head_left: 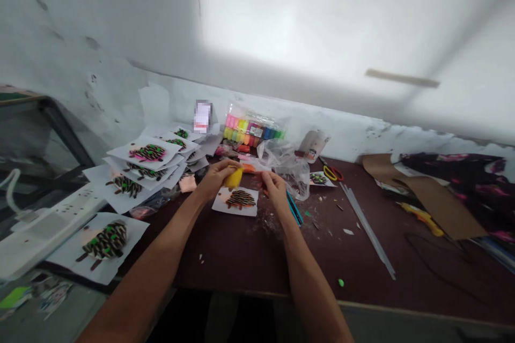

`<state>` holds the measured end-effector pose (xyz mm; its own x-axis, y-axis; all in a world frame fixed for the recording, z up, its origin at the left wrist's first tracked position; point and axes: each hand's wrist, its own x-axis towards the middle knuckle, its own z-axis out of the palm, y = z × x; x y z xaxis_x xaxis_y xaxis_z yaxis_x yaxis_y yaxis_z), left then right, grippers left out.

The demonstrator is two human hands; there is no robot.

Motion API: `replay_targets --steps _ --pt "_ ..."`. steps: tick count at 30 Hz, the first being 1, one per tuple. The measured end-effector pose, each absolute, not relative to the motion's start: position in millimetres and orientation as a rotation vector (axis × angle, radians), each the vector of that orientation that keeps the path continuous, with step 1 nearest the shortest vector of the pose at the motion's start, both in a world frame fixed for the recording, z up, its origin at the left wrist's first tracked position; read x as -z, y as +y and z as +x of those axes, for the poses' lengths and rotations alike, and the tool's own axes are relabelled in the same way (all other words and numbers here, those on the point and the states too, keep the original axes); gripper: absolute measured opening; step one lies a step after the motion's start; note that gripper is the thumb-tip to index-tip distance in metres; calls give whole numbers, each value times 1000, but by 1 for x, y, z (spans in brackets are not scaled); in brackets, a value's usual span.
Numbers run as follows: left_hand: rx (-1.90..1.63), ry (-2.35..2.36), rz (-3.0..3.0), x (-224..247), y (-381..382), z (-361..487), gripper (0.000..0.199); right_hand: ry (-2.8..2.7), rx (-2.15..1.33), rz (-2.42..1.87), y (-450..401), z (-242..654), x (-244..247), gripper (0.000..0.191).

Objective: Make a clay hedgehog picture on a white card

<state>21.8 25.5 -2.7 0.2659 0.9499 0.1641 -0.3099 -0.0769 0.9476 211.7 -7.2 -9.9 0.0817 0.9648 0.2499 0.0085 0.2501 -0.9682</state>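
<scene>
My left hand is closed on a soft yellow piece above the middle of the table. A strip of orange material stretches between the two hands. The fingers of my right hand are pinched together at its right end. Below the hands lies a white card with a dark-striped hedgehog figure that has orange along its edge. Teal scissors or a similar tool lie just right of my right wrist, partly hidden.
Hedgehog cards are piled at the left, with another nearer. Behind stand coloured clay packs and a plastic bag. Yellow-red scissors, clear glue sticks, a glue gun and cardboard lie rightward.
</scene>
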Motion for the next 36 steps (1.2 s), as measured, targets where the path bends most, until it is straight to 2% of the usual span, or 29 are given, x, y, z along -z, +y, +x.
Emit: replay_targets --steps 3,6,12,21,27,36 --pt "-963 663 1379 0 26 26 46 -1347 -1026 -1015 -7 208 11 46" --pt "-849 612 1434 -2 34 30 63 -1347 -1043 -995 -7 206 12 36" --pt "-910 661 1499 0 39 29 41 -1311 -972 -1056 -5 211 10 25" --pt "-926 716 1543 14 31 25 44 -1389 -957 -1152 -9 208 9 23" --pt "-981 742 1585 10 28 31 52 -1434 -811 -1193 -13 206 8 23" --pt "-977 766 1613 -2 24 24 41 -1405 -999 -1114 -10 201 14 33"
